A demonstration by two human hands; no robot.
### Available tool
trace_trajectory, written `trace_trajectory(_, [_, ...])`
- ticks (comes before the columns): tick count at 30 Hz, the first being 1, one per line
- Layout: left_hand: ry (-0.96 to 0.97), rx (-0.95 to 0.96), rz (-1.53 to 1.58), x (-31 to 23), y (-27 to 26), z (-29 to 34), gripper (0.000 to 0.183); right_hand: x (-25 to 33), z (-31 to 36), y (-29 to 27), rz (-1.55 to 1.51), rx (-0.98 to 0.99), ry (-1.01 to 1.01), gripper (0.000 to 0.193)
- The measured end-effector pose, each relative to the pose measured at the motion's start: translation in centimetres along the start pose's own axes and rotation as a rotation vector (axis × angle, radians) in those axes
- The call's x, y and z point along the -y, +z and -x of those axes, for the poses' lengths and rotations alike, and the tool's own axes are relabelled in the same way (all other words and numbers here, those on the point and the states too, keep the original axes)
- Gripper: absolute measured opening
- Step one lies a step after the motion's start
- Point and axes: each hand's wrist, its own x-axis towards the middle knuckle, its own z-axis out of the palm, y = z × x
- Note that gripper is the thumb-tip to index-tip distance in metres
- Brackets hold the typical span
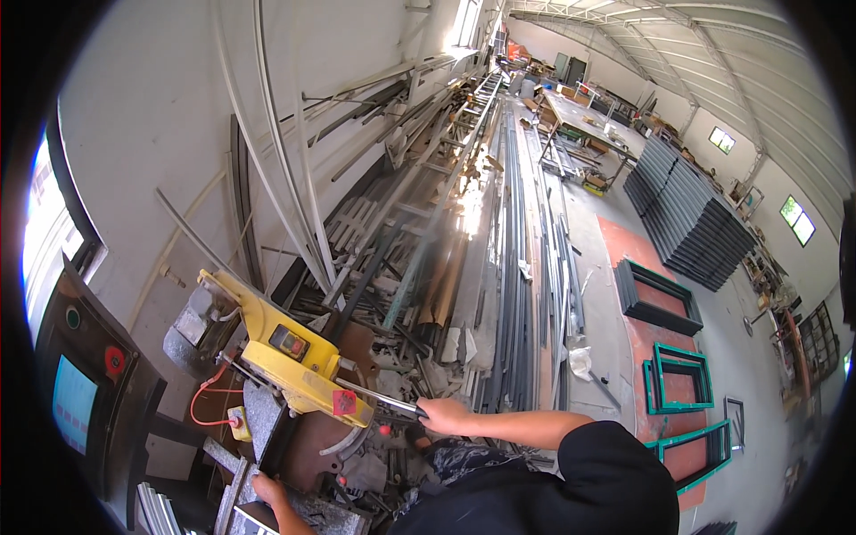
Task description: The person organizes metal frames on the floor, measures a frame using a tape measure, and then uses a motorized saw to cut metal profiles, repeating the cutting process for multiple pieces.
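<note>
Right hand (443, 415) clenched round the saw handle (379, 397), left hand (267, 489) pinning the metal bar (234, 495) (fingers curled) — best pull down slow

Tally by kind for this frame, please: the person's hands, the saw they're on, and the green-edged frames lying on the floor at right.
Hands: 2, the right hand gripping the saw's handle, the left hand on the metal piece below the blade
Yellow chop saw: 1
Green-edged frames on the floor: 3
Total: 6
</note>
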Motion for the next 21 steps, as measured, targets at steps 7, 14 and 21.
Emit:
trace_trajectory(7, [-0.013,0.031,-0.015,0.2,0.4,-0.3,0.038,-0.5,0.0,1.0,0.016,-0.032,-0.026,0.024])
trace_trajectory(14, [-0.018,0.019,0.004,-0.3,-0.5,-0.1,0.037,-0.8,-0.3,1.9,0.01,-0.022,0.0,0.024])
trace_trajectory(21, [-0.015,0.0,-0.009,-0.4,-0.4,0.0,0.035,-1.9,-0.5,3.1,0.001,-0.023,0.011,0.025])
